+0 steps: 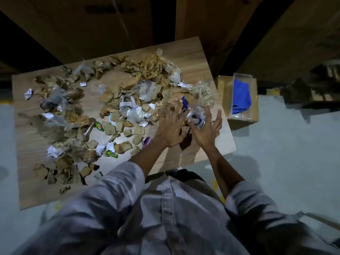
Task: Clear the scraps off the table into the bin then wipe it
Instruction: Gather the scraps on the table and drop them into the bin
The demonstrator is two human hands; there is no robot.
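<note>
Nearly all of the wooden tabletop (185,50) is littered with scraps (114,96): torn corrugated cardboard, crumpled white paper, clear plastic bags and a tangle of tan strips (152,68) at the far side. Two green sweet wrappers (99,125) lie towards the near middle.

Both hands hover over the right end of the tabletop, side by side and slightly blurred. The left hand (170,128) is palm down with its fingers straight and spread wide above the cardboard bits; its grip is fully loose and has hold of nothing. The right hand (207,130) stands just beside it, fingers fanned and a little curved, its grip likewise loose, with nothing pinched. Between the two hands sits a crumpled clear wrapper (197,115), and a purple wrapper (184,103) lies just beyond the left fingertips.

Off the right edge of the tabletop, a cardboard box (223,89) stands on the pale floor (285,144). On top of it rests a clear container (242,75) holding a blue cloth (241,94). Which object is the bin I cannot tell.
</note>
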